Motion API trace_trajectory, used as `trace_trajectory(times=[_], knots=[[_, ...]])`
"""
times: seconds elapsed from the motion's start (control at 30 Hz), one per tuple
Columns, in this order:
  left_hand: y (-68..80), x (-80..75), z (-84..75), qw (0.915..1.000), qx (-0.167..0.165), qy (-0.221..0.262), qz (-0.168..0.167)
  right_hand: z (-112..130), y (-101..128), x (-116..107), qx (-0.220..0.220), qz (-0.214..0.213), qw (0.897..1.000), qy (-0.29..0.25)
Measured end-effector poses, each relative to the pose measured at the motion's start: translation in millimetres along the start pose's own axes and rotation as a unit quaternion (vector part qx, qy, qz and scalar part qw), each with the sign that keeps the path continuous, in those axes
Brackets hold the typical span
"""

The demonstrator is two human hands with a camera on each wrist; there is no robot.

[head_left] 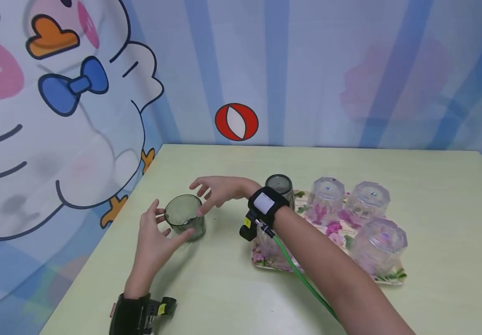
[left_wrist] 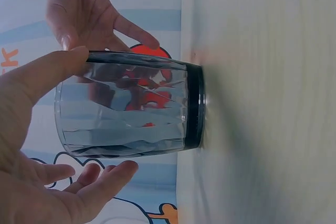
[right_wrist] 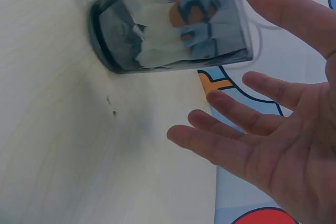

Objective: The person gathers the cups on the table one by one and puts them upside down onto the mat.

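Observation:
A smoky grey-green drinking glass point(head_left: 187, 217) stands upright on the table, its thick dark base point(left_wrist: 194, 107) down on the surface. My left hand point(head_left: 154, 244) is around its near left side; the thumb point(left_wrist: 68, 65) is at the rim, and the other fingers are spread apart from the glass. From the far right comes my right hand point(head_left: 223, 190), loosely bent over the rim. Its thumb point(right_wrist: 286, 6) is at the glass, though contact is unclear; the remaining fingers point(right_wrist: 226, 124) extend away from the wall.
Right of the hands lies a floral tray point(head_left: 337, 239) with several upside-down clear glasses point(head_left: 379, 244). A dark glass point(head_left: 280, 184), also inverted, is at its back left. My right forearm crosses the tray's left part, trailing a green cable point(head_left: 307, 284). A printed backdrop point(head_left: 316, 70) borders the table point(head_left: 232, 298).

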State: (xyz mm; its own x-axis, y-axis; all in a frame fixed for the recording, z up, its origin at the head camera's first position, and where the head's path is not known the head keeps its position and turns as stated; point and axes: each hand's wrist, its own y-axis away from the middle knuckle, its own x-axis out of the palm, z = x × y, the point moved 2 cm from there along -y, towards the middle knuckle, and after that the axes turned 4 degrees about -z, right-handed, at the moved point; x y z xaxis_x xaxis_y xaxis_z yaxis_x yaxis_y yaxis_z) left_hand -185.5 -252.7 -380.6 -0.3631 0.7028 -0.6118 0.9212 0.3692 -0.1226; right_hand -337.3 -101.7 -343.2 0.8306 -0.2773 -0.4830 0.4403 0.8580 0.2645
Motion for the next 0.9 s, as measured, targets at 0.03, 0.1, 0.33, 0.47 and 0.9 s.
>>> trace_trajectory(times=[0.03, 0.1, 0.33, 0.47, 0.9], knots=[[-0.3, 0.8, 0.5, 1.0, -0.001, 0.001, 0.002, -1.2, -0.5, 0.9, 0.002, 0.001, 1.0, -0.002], [-1.2, 2.2, 1.9, 1.0, -0.002, 0.001, 0.006, -3.1, -1.3, 2.3, 0.004, 0.002, 1.0, -0.005], [-4.5, 5.8, 6.6, 0.9997, -0.011, 0.009, 0.022, -7.1, -3.9, 4.2, 0.015, 0.015, 1.0, -0.016], [-6.2, 6.9, 7.9, 0.9994, -0.016, 0.004, 0.03, -7.7, -5.8, 5.7, 0.017, 0.024, 1.0, -0.01], [-12.3, 9.4, 13.0, 0.9989, -0.023, 0.004, 0.04, -7.9, -11.4, 12.9, -0.023, 0.035, 0.999, 0.024]])
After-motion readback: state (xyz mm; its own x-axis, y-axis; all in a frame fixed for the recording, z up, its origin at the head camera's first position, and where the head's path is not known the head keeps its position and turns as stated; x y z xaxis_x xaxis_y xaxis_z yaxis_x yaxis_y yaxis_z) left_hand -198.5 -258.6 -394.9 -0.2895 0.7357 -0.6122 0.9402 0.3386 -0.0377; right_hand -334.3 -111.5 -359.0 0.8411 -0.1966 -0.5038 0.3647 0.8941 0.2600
